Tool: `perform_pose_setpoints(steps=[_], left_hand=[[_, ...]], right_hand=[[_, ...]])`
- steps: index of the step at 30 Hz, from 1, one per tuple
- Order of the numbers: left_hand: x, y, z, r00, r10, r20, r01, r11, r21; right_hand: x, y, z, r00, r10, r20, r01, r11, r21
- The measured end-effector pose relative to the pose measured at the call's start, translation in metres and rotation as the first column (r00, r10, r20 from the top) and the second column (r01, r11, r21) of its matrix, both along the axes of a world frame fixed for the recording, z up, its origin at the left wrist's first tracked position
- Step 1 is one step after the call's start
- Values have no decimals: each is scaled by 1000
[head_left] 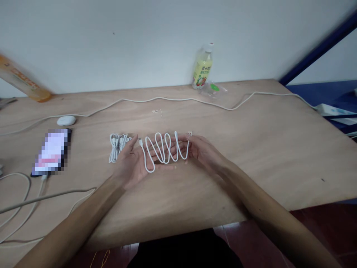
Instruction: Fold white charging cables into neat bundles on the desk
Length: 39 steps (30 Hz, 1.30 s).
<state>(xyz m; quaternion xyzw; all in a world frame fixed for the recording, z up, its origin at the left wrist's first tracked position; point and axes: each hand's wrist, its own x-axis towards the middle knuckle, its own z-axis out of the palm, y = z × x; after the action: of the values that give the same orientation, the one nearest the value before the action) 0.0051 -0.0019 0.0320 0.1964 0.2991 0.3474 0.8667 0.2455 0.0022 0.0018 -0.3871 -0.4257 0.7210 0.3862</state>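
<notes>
Left hand [134, 163] and right hand [201, 150], both released, palms inward, bracket white cable [164, 149] folded zigzag on bench [264, 149]; I judge loops best squeezed evenly, plug ends kept free

pale wall [139, 37], plywood table [251, 156], red floor [245, 242]

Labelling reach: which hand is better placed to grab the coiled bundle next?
Left, probably: the left hand lies beside the cable bundle; the right hand sits beyond the zigzag cable.

Left hand [131, 163] and right hand [201, 150] bare to the elbow (black garment [184, 254] below).
</notes>
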Motion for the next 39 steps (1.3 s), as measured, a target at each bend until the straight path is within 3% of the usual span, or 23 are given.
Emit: perform_pose_setpoints(steps=[10, 17, 23, 39], left_hand=[[-2, 2, -5, 988, -33, 153, 37, 999, -24], [-3, 2, -6, 990, -21, 141, 25, 999, -25], [0, 2, -4, 993, 5, 118, -2, 1000, -28], [-2, 2, -5, 986, -81, 143, 81, 997, 7]], right_hand=[[1, 1, -9, 999, 8, -48, -7, 1000, 27], [0, -2, -1, 999, 46, -8, -45, 996, 83], [0, -2, 1, 999, 40, -20, -39, 998, 54], [-1, -3, 0, 1000, 1, -22, -1, 1000, 31]])
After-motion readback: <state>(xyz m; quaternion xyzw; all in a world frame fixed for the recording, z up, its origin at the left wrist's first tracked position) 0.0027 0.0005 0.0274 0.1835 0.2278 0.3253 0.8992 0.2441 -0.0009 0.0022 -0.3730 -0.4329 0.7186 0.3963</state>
